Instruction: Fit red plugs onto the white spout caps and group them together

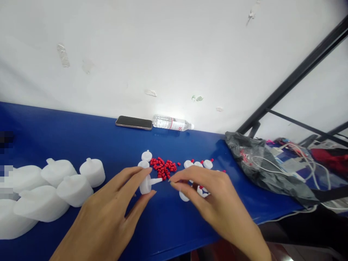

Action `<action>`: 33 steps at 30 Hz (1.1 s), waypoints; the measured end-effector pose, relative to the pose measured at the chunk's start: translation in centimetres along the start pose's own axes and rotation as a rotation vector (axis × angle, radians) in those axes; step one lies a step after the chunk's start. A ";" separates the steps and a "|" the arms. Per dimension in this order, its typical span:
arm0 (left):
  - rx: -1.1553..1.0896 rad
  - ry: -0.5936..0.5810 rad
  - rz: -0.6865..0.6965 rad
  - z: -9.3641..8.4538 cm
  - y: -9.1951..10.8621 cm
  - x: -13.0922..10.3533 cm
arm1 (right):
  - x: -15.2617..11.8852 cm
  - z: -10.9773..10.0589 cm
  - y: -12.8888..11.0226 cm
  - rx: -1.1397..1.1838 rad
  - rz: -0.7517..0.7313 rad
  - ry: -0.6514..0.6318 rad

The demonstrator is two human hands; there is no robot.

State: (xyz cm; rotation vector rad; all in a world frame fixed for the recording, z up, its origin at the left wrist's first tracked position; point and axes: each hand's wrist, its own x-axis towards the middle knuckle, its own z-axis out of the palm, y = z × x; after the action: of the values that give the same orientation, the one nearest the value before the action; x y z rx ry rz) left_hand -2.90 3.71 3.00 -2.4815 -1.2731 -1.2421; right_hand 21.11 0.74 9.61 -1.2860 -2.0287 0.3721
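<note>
My left hand grips a white nozzle cap between thumb and fingers, its thin spout pointing right. Just right of the spout, the thumb and forefinger of my right hand are pinched together; whatever is between them is too small or hidden to make out. Behind the spout lies a loose pile of small red caps. Beyond my left fingers are two more white nozzle caps. Partly covered by my right hand, several white nozzle caps with red tips lie on the table.
Large white bottles with short necks crowd the left side of the blue table. At the wall lie a phone and a clear water bottle. A dark plastic bag with white cables sits at the right, near a black metal frame.
</note>
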 end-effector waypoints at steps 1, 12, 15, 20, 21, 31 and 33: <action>0.002 -0.001 0.017 0.0 -0.1 0.0 | -0.2 0.4 -0.2 0.009 -0.019 -0.003; -0.077 -0.026 0.022 1.3 0.0 -1.7 | -0.4 2.2 -0.5 0.127 -0.006 0.106; -0.094 -0.031 0.016 1.6 0.0 -2.3 | -0.5 2.3 -0.4 0.170 0.040 0.110; -0.114 -0.015 0.032 0.9 0.2 -1.5 | -0.5 2.3 -0.4 0.250 0.111 0.111; -0.124 -0.006 0.050 0.7 0.3 -1.1 | -0.5 2.4 -0.4 0.271 0.131 0.110; -0.045 0.084 0.260 0.1 0.6 -1.4 | -0.4 4.5 -1.2 -0.012 -0.030 0.197; -0.013 0.114 0.300 0.0 0.8 -1.6 | -0.5 5.0 -1.4 -0.008 -0.066 0.243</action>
State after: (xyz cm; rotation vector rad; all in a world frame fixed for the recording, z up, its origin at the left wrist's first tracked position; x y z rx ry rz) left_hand -2.88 2.14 2.06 -2.4537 -0.8308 -1.2934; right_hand 16.89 0.25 6.67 -1.2031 -1.8627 0.1684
